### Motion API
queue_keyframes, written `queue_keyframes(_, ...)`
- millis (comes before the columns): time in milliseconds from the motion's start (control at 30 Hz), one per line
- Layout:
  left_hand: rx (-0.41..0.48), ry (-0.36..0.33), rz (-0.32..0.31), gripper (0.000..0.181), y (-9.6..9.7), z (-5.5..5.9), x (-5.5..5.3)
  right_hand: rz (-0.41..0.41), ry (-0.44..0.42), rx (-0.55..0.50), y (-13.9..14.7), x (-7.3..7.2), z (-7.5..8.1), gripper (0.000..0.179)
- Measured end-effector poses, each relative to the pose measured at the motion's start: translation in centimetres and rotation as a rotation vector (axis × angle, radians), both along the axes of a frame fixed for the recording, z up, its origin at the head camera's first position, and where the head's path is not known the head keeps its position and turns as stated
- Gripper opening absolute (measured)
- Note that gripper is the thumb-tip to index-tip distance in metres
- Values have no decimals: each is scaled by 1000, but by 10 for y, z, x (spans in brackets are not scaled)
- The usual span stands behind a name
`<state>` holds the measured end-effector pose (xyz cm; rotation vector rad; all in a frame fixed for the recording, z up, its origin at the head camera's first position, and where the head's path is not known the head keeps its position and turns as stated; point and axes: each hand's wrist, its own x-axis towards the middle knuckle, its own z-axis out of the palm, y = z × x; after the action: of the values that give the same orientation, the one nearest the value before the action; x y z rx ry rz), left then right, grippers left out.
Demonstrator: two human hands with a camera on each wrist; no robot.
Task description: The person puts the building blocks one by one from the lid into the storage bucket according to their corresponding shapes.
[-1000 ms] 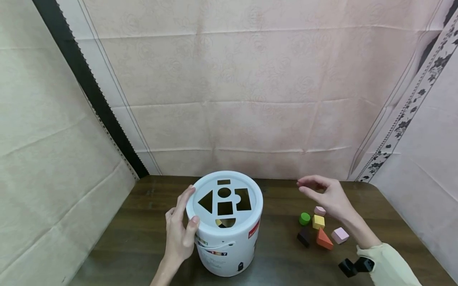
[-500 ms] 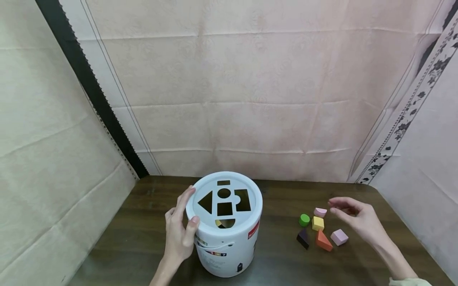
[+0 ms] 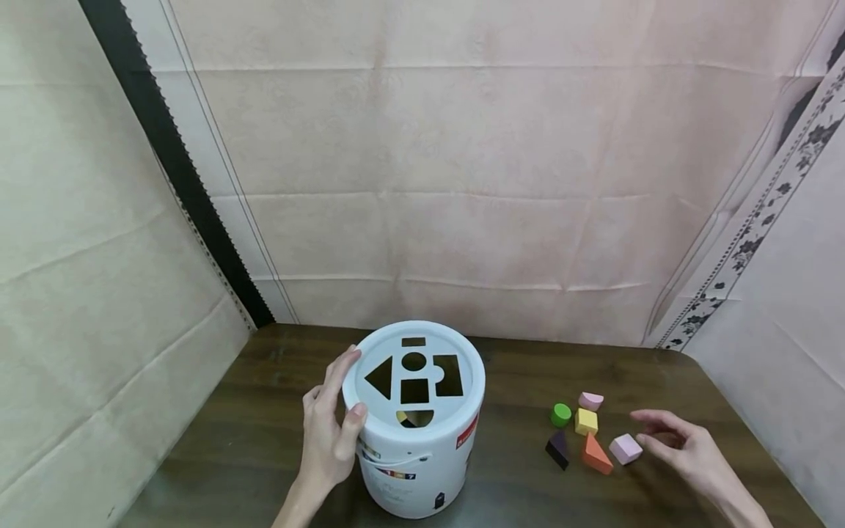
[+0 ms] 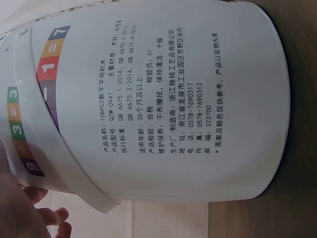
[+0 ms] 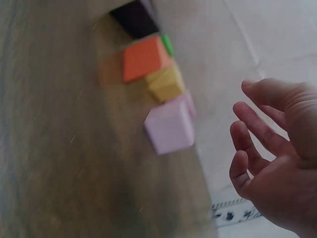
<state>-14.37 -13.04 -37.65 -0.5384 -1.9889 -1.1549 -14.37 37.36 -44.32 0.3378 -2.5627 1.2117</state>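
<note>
A white shape-sorter bucket (image 3: 422, 469) stands upright on the wooden table, its lid (image 3: 386, 418) cut with square, round, triangular and other openings. My left hand (image 3: 330, 429) holds the bucket at the left rim, thumb toward the front and fingers along the side. Printed text covers the bucket wall (image 4: 173, 99) in the left wrist view. My right hand (image 3: 686, 455) hovers just right of a light purple cube (image 3: 625, 449), fingers relaxed and holding nothing. Close by lie an orange triangular block (image 3: 596, 456), a yellow block (image 3: 585, 422), a green cylinder (image 3: 560, 415), a dark block (image 3: 557, 449) and a pink block (image 3: 590, 401).
The brown wooden table (image 3: 231, 440) ends at a pale cloth backdrop (image 3: 462, 183). Cloth side panels stand left and right. Something yellow shows through the lid's front opening (image 3: 416, 419). The bucket's white handle (image 4: 69, 148) hangs against its wall.
My right hand has moved right and toward me, from above the blocks to beside the light purple cube. My left hand stays on the bucket.
</note>
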Motion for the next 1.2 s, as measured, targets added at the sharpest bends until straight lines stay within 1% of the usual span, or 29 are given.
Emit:
queue_keyframes(200,-6,-5,0,62,0,0,1,28,-7,-4,12,0,-24,37)
queue_keyframes(367,-6,-3,-2,63,-1,1,1,58,-32,-37,17,0,-35,38)
queue_keyframes(467,-9,0,0,63,-1,1,0,43,-64,-45,19,0,-38,39)
queue_keyframes(600,-8,1,2,63,-1,2,0,33,-77,-28,20,-1,-42,41)
queue_keyframes(667,-8,3,5,63,-1,1,1,51,-71,-22,20,-2,-44,42)
queue_keyframes(900,-7,8,10,62,0,0,1,164,-19,-16,19,-4,-45,42)
queue_keyframes(1033,-7,9,9,62,0,0,1,176,-17,-9,18,-5,-45,41)
queue_keyframes(1200,-6,13,6,62,0,0,1,152,-17,-9,18,-7,-46,39)
